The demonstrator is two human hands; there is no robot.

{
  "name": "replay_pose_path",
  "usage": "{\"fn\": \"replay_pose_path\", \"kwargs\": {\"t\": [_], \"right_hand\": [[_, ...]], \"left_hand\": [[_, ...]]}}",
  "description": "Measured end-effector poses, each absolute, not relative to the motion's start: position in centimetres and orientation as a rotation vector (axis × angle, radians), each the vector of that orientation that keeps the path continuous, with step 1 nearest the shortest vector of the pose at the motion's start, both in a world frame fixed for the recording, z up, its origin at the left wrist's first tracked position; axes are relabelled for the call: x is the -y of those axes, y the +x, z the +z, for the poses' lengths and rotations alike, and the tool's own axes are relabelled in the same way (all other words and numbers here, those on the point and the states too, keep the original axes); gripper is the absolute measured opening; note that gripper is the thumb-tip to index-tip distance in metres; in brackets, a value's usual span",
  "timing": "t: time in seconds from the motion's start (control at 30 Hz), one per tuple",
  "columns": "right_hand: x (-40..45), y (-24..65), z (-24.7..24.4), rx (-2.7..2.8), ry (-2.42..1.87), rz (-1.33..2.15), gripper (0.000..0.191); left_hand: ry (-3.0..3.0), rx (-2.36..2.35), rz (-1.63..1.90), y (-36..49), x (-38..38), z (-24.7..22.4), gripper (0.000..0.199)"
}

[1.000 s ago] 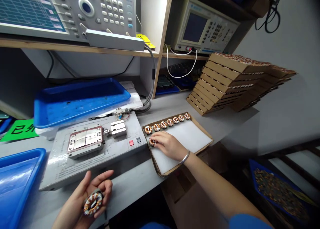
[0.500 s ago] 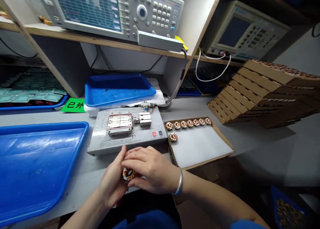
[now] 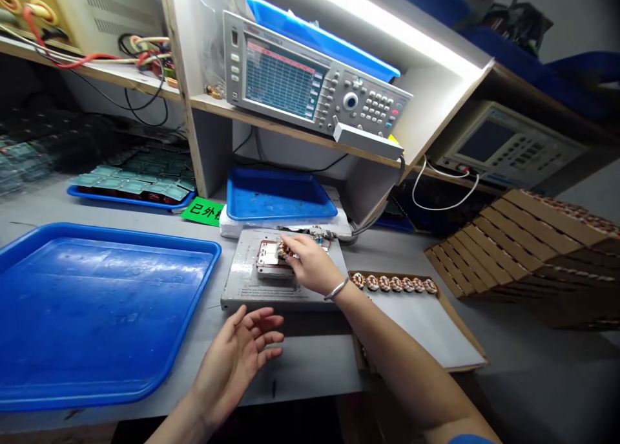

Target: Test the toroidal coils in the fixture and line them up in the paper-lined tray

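**A:** What's the right hand (image 3: 312, 264) doing?

**B:** Its fingers (image 3: 295, 241) are closed in a pinch around a copper-wound toroid coil (image 3: 284, 250). The coil sits at the metal contact block (image 3: 274, 260) of a grey test fixture (image 3: 283, 296), which stands at the back of the bench (image 3: 300, 373), near the middle.

**A:** Is the coil touching the block?

**B:** I can't tell from this angle. It's right at the block, with the hand partly in the way.

**A:** And the left hand (image 3: 237, 360)?

**B:** Open and empty, fingers loosely spread, hanging just above the bench near its front edge, in front of the fixture.

**A:** What's around them?

**B:** To the fixture's right is a cardboard tray (image 3: 472, 352) with a row of seven coils (image 3: 394, 284) along its back edge, and the right forearm (image 3: 387, 347) crosses above it. A large blue tray (image 3: 111, 227) takes up the left of the bench, and a smaller blue tray (image 3: 281, 172) stands behind the fixture. Stacked cardboard trays (image 3: 513, 250) sit at the right, and a test instrument (image 3: 314, 75) stands on the shelf above.
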State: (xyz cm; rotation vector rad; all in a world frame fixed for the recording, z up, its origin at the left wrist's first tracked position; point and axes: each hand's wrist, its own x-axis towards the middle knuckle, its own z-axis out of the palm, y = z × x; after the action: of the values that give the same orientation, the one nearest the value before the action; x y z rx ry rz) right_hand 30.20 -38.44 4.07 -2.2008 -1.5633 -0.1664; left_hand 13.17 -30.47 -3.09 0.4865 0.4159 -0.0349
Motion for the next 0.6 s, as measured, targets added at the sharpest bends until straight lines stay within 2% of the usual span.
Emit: {"fn": "replay_pose_path", "kwargs": {"t": [0.23, 0.6], "right_hand": [[36.9, 31.8, 3.4, 1.671, -2.299, -0.16, 0.025], [36.7, 31.6, 3.0, 1.615, -2.276, -0.2, 0.026]], "left_hand": [[0.419, -0.439, -0.034, 13.1, 29.6, -4.8, 0.029], [0.389, -0.459, -0.089, 13.8, 29.6, -5.6, 0.032]]}}
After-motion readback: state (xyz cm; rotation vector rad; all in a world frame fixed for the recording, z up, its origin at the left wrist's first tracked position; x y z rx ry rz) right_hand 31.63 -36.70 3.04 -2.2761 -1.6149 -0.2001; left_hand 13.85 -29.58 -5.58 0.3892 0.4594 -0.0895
